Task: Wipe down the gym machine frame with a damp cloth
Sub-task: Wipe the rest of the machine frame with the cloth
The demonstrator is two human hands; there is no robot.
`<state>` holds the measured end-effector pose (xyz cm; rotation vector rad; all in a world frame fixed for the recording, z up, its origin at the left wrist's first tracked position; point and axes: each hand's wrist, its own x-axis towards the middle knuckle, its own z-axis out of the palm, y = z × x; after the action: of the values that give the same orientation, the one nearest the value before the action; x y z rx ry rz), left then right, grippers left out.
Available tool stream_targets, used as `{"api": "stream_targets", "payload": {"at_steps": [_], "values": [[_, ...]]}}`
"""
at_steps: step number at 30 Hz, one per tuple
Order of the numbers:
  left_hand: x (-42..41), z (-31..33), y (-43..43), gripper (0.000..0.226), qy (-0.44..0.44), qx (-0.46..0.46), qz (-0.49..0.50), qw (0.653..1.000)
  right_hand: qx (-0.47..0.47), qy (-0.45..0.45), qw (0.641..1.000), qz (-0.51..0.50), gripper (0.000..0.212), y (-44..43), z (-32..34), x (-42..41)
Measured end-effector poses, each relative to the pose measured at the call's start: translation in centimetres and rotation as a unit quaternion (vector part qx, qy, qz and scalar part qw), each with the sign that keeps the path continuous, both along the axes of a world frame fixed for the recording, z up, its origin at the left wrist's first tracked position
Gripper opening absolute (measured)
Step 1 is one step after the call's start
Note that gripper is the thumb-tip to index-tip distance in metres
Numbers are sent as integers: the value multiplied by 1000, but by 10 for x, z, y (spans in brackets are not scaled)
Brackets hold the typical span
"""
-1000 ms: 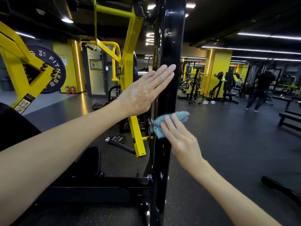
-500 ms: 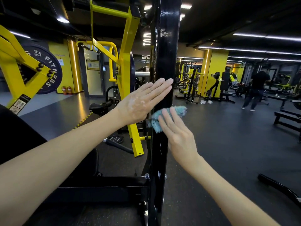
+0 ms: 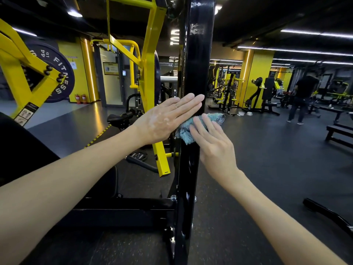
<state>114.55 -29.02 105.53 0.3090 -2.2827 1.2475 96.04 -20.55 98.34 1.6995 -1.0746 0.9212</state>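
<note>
Two hands meet on the glossy black upright steel post (image 3: 198, 64) of the machine frame. My left hand (image 3: 164, 121) lies flat on its left side, fingers straight and released. My right hand (image 3: 214, 148), fingers likewise straight, presses the fluffy teal microfibre cloth (image 3: 184, 131) against the post just below.

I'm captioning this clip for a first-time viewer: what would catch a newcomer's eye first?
A glossy black upright post fills the centre, the left hand laid flat against it. Just below, the right hand presses a blue cloth flat to the post. Behind, at left, stands a bright yellow frame with a weight plate.
</note>
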Motion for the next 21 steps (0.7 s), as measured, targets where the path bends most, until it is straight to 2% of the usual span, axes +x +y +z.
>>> {"api": "stream_targets", "payload": {"at_steps": [5,7,9,13,15,19,21], "values": [[-5,-9,6,79,19,12,19,1000,78,84,993,28,30,12,-99,-6],[-4,-9,8,78,17,14,29,999,113,112,987,30,32,17,-108,-9],[-3,-7,9,75,10,12,28,999,117,129,984,26,32,19,-89,-9],[-2,-6,9,77,17,10,27,999,44,45,998,6,32,9,-24,-4],[-3,-7,9,78,21,11,22,999,24,-4,1000,6,36,2,-16,2],[-6,-13,8,81,43,3,23,999,32,-7,999,27,30,8,-71,5],[-7,-19,8,82,41,-3,29,999,72,34,996,27,39,16,-107,1]]}}
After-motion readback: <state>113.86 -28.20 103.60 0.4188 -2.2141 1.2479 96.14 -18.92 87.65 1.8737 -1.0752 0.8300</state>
